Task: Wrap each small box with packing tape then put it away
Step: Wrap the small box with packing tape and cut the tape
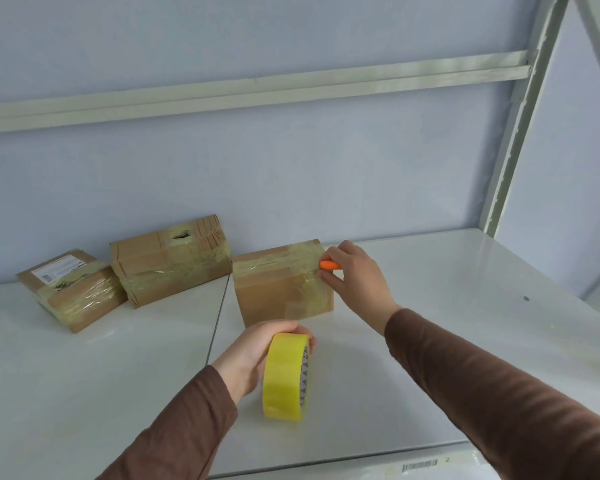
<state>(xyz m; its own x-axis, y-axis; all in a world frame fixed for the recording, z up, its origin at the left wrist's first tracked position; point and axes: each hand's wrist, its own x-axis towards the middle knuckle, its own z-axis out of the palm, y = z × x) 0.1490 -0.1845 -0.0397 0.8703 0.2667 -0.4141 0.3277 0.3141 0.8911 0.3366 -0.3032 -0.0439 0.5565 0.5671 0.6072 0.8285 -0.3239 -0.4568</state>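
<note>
"Is it bright?"
"Yes, soft and even. The white shelf shines a bit on the right."
"Any shadows?"
"Only faint ones. The edges bend, and everything looks slightly fuzzy."

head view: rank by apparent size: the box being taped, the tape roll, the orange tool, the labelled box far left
1. Box being taped and labelled box: look alike, and they sit at different depths, so no ranking.
2. Tape roll, nearer the camera, so it reads big.
3. Orange tool, mostly hidden in the right hand.
</note>
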